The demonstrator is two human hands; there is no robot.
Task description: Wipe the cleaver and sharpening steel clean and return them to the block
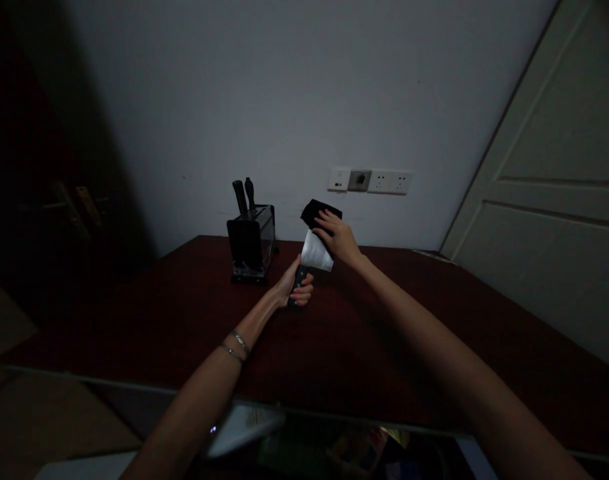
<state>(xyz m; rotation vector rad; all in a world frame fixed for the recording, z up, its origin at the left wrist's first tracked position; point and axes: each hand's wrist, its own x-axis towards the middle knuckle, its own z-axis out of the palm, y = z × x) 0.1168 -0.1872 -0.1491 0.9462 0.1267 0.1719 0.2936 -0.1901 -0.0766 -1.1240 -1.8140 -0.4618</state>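
Note:
My left hand (295,285) is wrapped round the black handle of a cleaver (316,252), whose wide metal blade points up and away from me above the table. In my right hand (338,237) is a black cloth (320,212), pressed against the upper part of the blade. The cloth and fingers hide the blade's far end. To the left of the cleaver stands a dark knife block (251,243) with clear sides, and two black handles (244,195) stick up out of it.
The dark red table (194,320) meets a pale wall with a row of sockets (369,181). A white panelled door (549,200) borders the right side. Below the front edge is an open space with several things, among them a white object (244,427).

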